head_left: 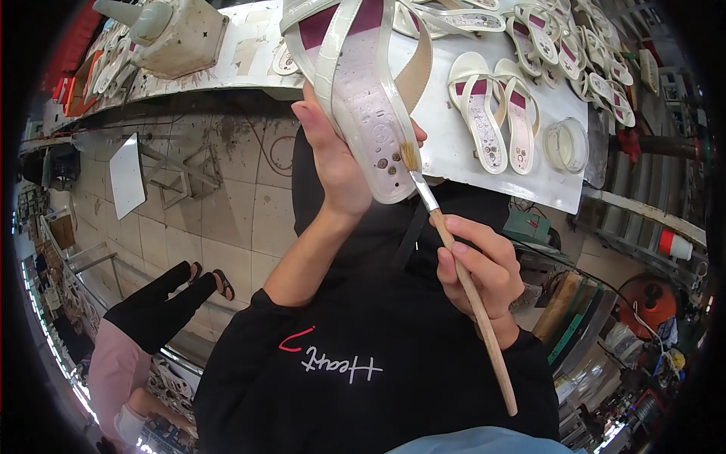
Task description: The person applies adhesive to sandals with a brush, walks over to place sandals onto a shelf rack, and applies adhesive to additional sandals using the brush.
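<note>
My left hand (pixel 336 163) holds up a white strappy sandal (pixel 363 91), its heel end pointing down toward me. The insole is pale with a maroon patch under the straps and several dark spots near the heel. In my right hand (pixel 484 265) is a paintbrush (pixel 470 291) with a wooden handle and a metal collar. Its tan bristles touch the heel edge of the insole, beside the dark spots. A pair of similar sandals (pixel 484 121) lies on the white table, and a glass jar (pixel 565 145) of pale content stands to their right.
More white sandals (pixel 537 38) crowd the back right of the white table (pixel 454 163). A stained machine-like block (pixel 178 38) stands at the back left. Below lie a tiled floor (pixel 227 204) and a metal frame (pixel 185 178). Another person (pixel 125 356) is at lower left.
</note>
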### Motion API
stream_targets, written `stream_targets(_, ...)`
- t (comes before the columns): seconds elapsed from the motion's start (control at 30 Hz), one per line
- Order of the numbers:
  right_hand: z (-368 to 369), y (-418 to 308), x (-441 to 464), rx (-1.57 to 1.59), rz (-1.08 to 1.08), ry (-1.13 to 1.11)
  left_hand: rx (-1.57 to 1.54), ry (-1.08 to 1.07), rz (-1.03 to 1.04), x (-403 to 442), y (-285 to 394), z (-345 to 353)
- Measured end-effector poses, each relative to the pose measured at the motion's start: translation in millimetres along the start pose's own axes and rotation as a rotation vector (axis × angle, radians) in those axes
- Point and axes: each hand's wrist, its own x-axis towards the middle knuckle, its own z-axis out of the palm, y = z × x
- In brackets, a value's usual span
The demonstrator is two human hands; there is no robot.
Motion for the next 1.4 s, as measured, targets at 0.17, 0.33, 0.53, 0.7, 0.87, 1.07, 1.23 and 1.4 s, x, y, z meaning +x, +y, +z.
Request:
stream_targets(0.17,0.9,-0.7,0.7,0.000,0.004,-0.016,0.010,0.146,-0.010,1.1,4.0,7.3)
stream_targets(0.33,1.0,-2.8,4.0,-0.008,0.014,-0.028,0.033,0.168,-0.002,0.9,3.6,5.9)
stream_targets(0.53,1.0,-2.6,4.1,0.006,0.032,-0.043,0.066,0.172,0.005,0.7,0.6,2.9)
stream_targets(0.7,-0.6,-3.9,6.3,-0.008,0.048,-0.062,0.009,0.056,0.027,-0.4,-5.5,-5.5)
stream_targets(0.87,0.8,-3.9,8.3,0.006,0.073,-0.053,0.016,0.059,0.031,-0.9,-7.0,-5.7)
stream_targets(1.07,0.9,-4.4,9.2,0.012,0.109,-0.032,0.023,0.047,0.042,-0.9,-9.0,-6.5)
stream_targets(1.23,2.9,-3.3,9.1,0.020,0.172,0.014,0.009,0.043,0.028,-2.3,-10.3,-4.8)
stream_targets(1.4,1.0,-5.4,12.2,0.007,0.239,0.005,-0.004,0.055,0.016,-3.5,-12.6,-3.3)
